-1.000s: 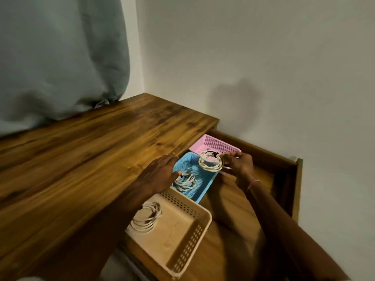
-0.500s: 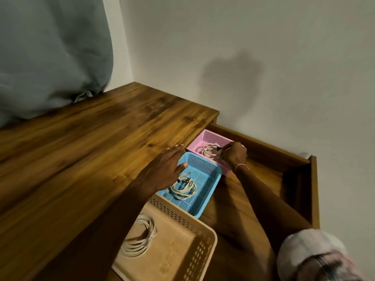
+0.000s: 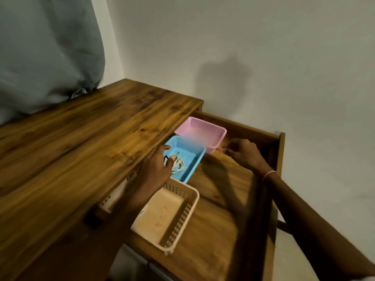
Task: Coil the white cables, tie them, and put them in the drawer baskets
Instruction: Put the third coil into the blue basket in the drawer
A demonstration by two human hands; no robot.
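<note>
The wooden worktop [image 3: 81, 142] fills the left of the scene, with a grey-blue curtain [image 3: 44, 53] resting on its far left edge. Below its right edge the drawer [image 3: 219, 220] stands pulled out. Three baskets sit in a row on the left of its wooden floor: a pink basket [image 3: 203, 131] farthest, a blue basket [image 3: 190, 157] just beside it, and a beige basket [image 3: 168, 216] nearest, partly tucked under the worktop.

Pink basket [image 3: 205, 126], blue basket [image 3: 197, 159] and beige basket [image 3: 183, 216], all with perforated walls. White cable [image 3: 178, 166]. Brown wood-grain surface [image 3: 71, 151]; grey-blue curtain [image 3: 44, 53]; pale wall [image 3: 263, 47].
</note>
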